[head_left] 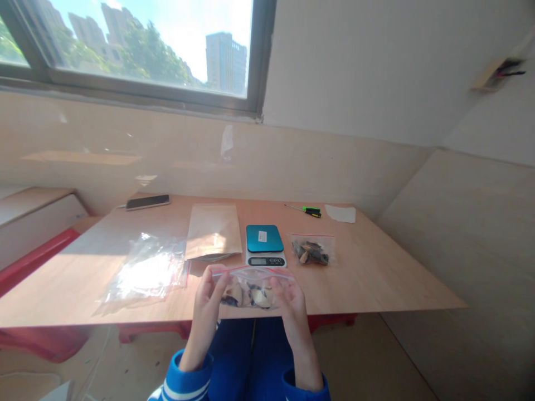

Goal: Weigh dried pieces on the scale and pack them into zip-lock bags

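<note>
Between my two hands is a clear zip bag [246,298] with a red seal line along its top and several pale and dark dried slices inside. My left hand [209,292] pinches its left top corner, and my right hand [291,298] grips the right side. Just beyond the bag sits a small digital scale [264,239] with a blue-green plate and a display at the front. To its right lies another zip bag [310,252], filled with dark dried pieces. A brown kraft paper pouch [214,229] lies left of the scale.
A stack of clear zip bags [144,273] lies on the table's left side. Along the back are a phone [147,202], a green and black screwdriver [307,210] and a white paper scrap [340,214]. Red stools [154,329] show below the table edge.
</note>
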Demonstrator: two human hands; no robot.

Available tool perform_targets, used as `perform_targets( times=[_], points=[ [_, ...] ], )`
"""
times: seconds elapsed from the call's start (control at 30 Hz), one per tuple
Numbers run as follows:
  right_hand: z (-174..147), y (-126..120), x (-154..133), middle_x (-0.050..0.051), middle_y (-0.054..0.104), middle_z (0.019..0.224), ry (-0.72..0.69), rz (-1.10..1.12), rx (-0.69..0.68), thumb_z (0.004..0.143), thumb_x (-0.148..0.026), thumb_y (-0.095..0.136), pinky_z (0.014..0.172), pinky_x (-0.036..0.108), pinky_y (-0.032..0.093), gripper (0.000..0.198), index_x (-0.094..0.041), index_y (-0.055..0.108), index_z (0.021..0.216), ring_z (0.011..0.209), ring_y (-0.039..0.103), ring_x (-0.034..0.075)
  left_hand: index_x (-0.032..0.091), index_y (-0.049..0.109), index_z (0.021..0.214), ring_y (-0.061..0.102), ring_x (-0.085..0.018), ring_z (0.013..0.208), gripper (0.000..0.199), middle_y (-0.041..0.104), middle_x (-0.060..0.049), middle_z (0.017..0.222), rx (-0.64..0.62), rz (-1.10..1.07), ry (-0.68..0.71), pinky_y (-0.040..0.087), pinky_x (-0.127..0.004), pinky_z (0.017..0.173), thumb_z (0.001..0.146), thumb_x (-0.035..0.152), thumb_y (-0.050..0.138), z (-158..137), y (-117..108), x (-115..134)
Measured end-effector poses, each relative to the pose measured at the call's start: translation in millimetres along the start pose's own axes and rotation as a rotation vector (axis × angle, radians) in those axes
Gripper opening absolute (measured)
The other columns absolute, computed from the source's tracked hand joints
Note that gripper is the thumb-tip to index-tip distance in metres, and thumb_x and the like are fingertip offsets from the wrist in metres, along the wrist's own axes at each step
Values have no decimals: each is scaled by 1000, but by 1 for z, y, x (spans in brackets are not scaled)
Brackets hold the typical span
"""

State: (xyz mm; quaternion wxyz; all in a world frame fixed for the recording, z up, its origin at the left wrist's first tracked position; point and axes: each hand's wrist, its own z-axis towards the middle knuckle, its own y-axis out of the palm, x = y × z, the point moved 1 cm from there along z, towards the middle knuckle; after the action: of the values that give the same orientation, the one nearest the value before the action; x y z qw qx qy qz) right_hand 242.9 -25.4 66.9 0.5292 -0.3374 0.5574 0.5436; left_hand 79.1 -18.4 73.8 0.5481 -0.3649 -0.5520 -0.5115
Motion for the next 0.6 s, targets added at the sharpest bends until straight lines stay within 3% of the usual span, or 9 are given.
perform_targets(
  times=[0.17,0.37,0.6],
  points=[
    [2,-1,4,5,74,85,35,-42,46,78,-45,69,81,34,55,31,-17,67,90,83,70,20,19,61,92,63,-17,79,29,66,-1,83,-70,17,-4,51,-27,69,78,43,66,0,1,-1],
    [2,-1,0,6,75,81,27,-70,61,76,-44,71,79,35,56,28,-17,68,82,80,71,21,17,62,81,61,-17,71,28,64,-2,74,-67,53,1,49,-25,57,74,43,68,3,0,1],
    [2,-1,3,7,76,79,16,-100,95,76,-43,70,77,36,57,27,-17,69,81,78,71,22,18,63,80,60,-14,70,22,63,1,72,-55,33,30,48,-23,63,75,39,69,1,-1,6]
  ],
)
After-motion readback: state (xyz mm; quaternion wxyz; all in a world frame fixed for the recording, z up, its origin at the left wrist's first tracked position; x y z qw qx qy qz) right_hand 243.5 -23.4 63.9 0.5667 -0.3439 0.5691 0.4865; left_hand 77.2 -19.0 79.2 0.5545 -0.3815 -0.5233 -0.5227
